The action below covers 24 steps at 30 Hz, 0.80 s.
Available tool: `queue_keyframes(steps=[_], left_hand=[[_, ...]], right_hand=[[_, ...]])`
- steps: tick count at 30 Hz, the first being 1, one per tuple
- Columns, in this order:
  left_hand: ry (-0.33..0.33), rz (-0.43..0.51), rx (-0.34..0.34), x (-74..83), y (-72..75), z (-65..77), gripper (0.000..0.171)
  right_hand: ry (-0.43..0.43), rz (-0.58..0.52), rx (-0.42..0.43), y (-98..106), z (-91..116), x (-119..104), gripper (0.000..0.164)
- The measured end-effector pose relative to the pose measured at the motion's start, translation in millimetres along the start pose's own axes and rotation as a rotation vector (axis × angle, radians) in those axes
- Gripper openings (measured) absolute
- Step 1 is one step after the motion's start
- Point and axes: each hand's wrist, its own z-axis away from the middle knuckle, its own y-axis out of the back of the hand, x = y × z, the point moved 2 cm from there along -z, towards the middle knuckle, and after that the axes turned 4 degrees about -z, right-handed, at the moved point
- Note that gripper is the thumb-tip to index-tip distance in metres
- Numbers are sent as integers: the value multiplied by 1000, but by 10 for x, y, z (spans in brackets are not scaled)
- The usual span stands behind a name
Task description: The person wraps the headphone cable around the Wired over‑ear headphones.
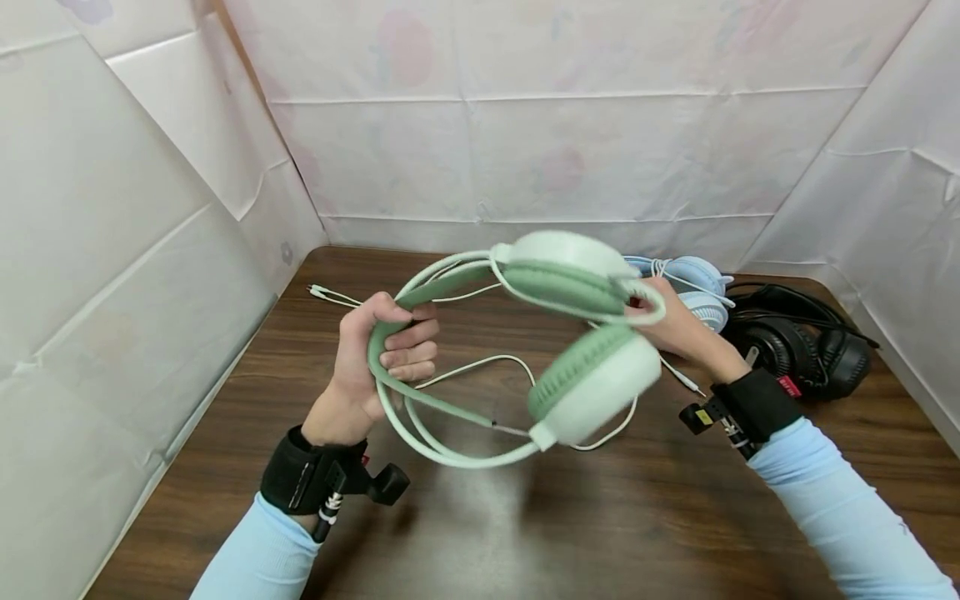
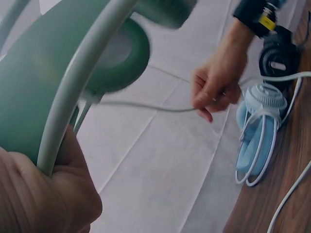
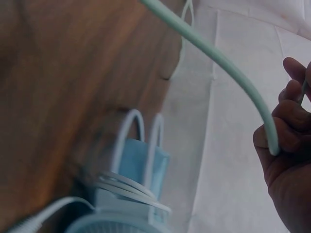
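A pair of pale green headphones [image 1: 603, 387] is held up over the table, ear cups toward the right. My left hand [image 1: 367, 358] grips them by the padded headband, fingers curled round it. Behind the upper ear cup, my right hand [image 1: 678, 325] is partly hidden in the head view. The left wrist view shows its fingers pinching the headphones' thin green cable [image 2: 150, 106], drawn out from an ear cup. More of the pale cable [image 1: 480, 362] loops below the headphones, and a plug [image 1: 321, 290] lies at the far left of the table.
Light blue headphones [image 1: 693, 273] with their cord wound round them lie at the back right, beyond my right hand. Beside them are black headphones [image 1: 795, 346] with a black cord. White sheeting [image 1: 600, 158] hangs round the back and sides of the brown wooden table [image 1: 660, 508].
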Motion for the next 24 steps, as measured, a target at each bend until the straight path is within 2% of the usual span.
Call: queue_keyframes(steps=[3, 7, 11, 16, 20, 22, 24], left_hand=[[-58, 63, 51, 38, 17, -1, 4], [-137, 124, 164, 77, 57, 18, 5], [-209, 180, 317, 96, 102, 48, 5], [-349, 255, 507, 153, 151, 73, 8], [-490, 214, 635, 217, 185, 85, 16], [-534, 171, 685, 236, 203, 87, 20], [-543, 118, 719, 238, 219, 81, 23]], right_hand=[[19, 81, 12, -91, 58, 27, 10], [82, 99, -18, -226, 104, -4, 13], [170, 136, -47, -326, 157, -112, 21], [239, 212, -66, -387, 211, -362, 16], [304, 288, -41, -389, 242, -581, 15], [338, 325, -13, -377, 254, -681, 14], [367, 355, 14, -362, 265, -771, 11]])
